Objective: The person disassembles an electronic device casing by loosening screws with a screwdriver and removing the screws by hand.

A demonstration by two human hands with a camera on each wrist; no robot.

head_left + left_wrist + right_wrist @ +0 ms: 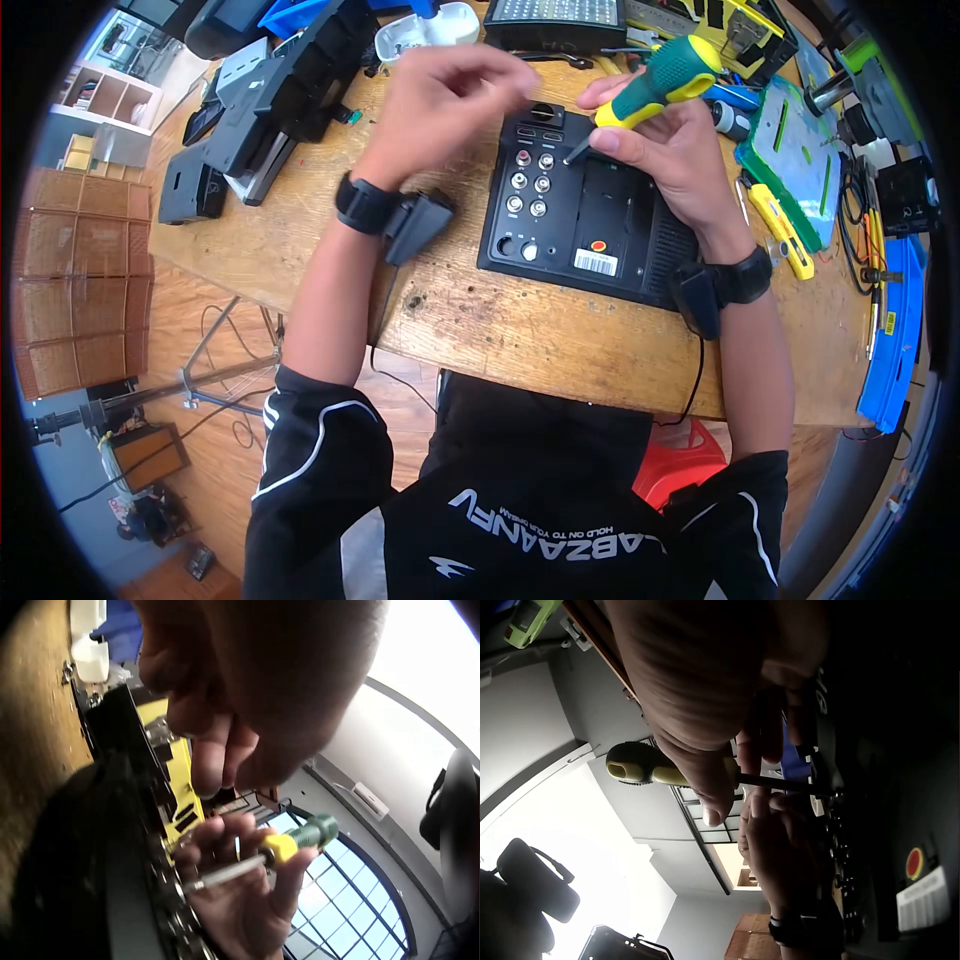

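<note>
A black electronic device lies flat on the wooden table, with rows of round metal connectors and a barcode label facing up. My right hand holds a green-and-yellow screwdriver between thumb and fingers. Its shaft slants down, the tip at the device's face right beside the connectors. Over the device's upper left edge hovers my left hand, blurred, its thumb and fingertips bent close together. I cannot tell whether something small sits between them.
Black box-shaped parts stand at the left. A white dish and an LED panel are at the back. On the right lie a yellow utility knife, a green-edged plate and a blue tray. Cables hang from both wrist cameras.
</note>
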